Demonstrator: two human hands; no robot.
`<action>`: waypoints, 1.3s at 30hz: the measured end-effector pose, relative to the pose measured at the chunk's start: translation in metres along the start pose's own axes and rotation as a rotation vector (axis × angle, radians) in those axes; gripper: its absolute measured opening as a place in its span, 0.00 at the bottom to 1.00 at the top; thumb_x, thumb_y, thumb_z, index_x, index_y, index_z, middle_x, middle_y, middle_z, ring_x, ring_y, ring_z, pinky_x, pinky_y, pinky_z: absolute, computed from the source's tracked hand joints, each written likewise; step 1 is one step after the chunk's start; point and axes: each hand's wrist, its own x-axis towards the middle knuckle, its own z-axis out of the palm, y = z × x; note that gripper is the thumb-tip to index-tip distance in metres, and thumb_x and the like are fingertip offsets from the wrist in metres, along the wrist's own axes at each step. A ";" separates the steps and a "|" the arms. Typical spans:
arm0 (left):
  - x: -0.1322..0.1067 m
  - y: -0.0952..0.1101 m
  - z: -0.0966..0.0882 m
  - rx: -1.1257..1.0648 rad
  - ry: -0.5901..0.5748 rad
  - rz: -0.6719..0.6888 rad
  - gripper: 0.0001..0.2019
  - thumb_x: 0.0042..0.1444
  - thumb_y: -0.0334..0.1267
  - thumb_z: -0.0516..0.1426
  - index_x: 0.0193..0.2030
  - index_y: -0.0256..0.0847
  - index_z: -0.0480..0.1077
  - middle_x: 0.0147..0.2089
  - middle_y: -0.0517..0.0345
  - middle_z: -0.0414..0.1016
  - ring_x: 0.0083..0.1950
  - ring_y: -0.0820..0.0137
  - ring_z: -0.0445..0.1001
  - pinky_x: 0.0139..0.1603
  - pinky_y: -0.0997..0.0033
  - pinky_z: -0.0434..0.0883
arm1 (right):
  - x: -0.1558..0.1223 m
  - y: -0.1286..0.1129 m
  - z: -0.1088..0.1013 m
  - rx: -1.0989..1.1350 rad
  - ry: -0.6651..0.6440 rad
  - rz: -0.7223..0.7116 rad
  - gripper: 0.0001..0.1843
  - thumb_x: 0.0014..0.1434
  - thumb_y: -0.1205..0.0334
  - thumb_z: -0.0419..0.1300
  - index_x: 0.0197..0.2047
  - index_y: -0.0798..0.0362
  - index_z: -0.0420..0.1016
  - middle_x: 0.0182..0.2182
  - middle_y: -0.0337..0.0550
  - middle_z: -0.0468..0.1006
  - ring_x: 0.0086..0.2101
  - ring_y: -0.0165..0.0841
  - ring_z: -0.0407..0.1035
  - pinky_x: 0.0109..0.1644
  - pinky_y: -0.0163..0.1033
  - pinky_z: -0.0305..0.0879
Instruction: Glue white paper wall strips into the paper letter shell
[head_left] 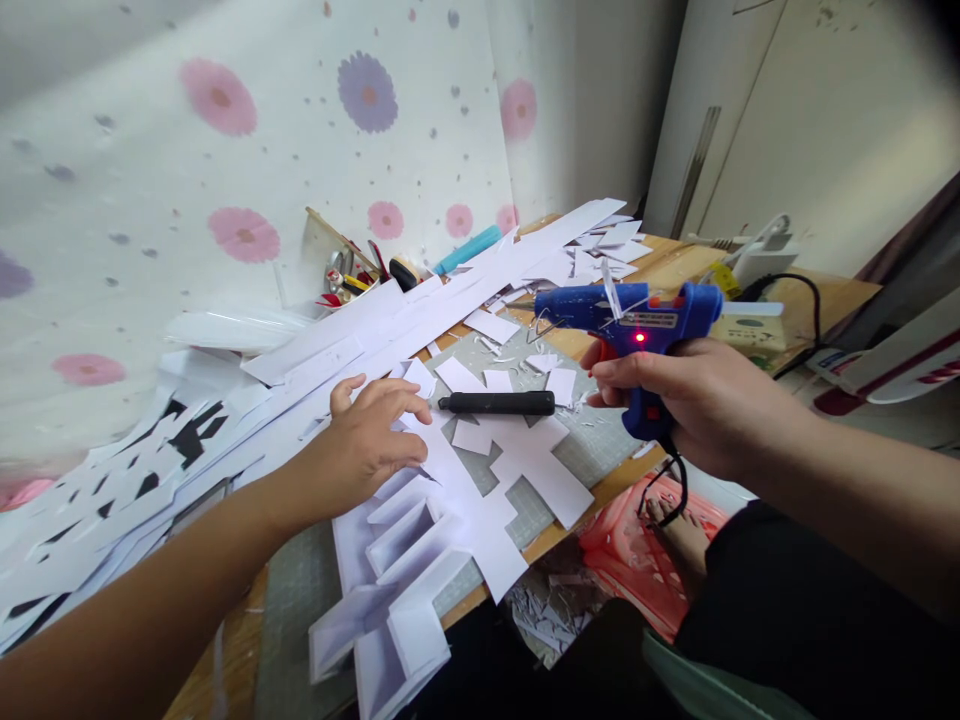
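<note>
My right hand point(675, 385) is wrapped round the handle of a blue hot glue gun point(592, 308), held above the right side of the table with its red light on and its nozzle pointing left. My left hand point(379, 430) hovers over the white cut pieces, fingers spread and curved, with nothing visible in it. A black pen-shaped tool point(499, 402) lies just right of its fingertips, on cut white sheet pieces point(540, 460). Below the left hand stands a white structure of folded walls point(405, 560), resting on the grey cutting mat point(600, 430).
Long white strips point(450, 305) run diagonally to the back. Cut-out sheets point(135, 480) are heaped at the left. Several tools point(352, 280) and a turquoise object point(469, 250) lie against the flowered wall covering. Beneath the table edge are a red plastic stool point(630, 560) and scraps point(555, 610).
</note>
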 end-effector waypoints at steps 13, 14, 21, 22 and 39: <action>-0.002 0.002 -0.004 0.099 -0.011 0.081 0.19 0.56 0.19 0.50 0.30 0.48 0.74 0.50 0.61 0.75 0.64 0.60 0.62 0.68 0.43 0.36 | -0.002 -0.001 -0.003 -0.011 -0.010 -0.023 0.14 0.43 0.55 0.70 0.34 0.50 0.79 0.31 0.46 0.76 0.32 0.37 0.70 0.23 0.32 0.58; -0.002 0.003 -0.005 0.105 -0.009 0.089 0.19 0.55 0.18 0.50 0.30 0.48 0.74 0.50 0.60 0.75 0.64 0.60 0.62 0.67 0.42 0.36 | -0.002 -0.001 -0.003 -0.011 -0.009 -0.021 0.14 0.43 0.55 0.70 0.34 0.50 0.79 0.31 0.46 0.76 0.32 0.37 0.70 0.23 0.32 0.57; -0.004 0.007 -0.006 0.108 0.029 0.094 0.19 0.57 0.19 0.51 0.32 0.49 0.75 0.50 0.59 0.76 0.64 0.58 0.65 0.66 0.39 0.40 | -0.002 0.001 -0.005 -0.005 0.004 -0.021 0.15 0.42 0.55 0.70 0.35 0.50 0.79 0.32 0.46 0.76 0.31 0.36 0.71 0.23 0.32 0.57; -0.004 0.007 -0.006 0.100 0.028 0.088 0.19 0.58 0.20 0.51 0.33 0.50 0.75 0.50 0.59 0.76 0.63 0.58 0.65 0.66 0.39 0.41 | -0.002 0.001 -0.005 -0.008 0.007 -0.019 0.15 0.42 0.55 0.71 0.35 0.50 0.79 0.32 0.46 0.77 0.32 0.36 0.71 0.23 0.32 0.58; -0.004 0.005 -0.001 -0.013 0.103 0.084 0.19 0.59 0.21 0.52 0.31 0.50 0.75 0.42 0.61 0.74 0.63 0.62 0.66 0.67 0.46 0.41 | -0.006 -0.001 -0.007 0.006 -0.002 -0.045 0.10 0.45 0.58 0.69 0.32 0.52 0.78 0.27 0.45 0.75 0.29 0.34 0.70 0.23 0.31 0.58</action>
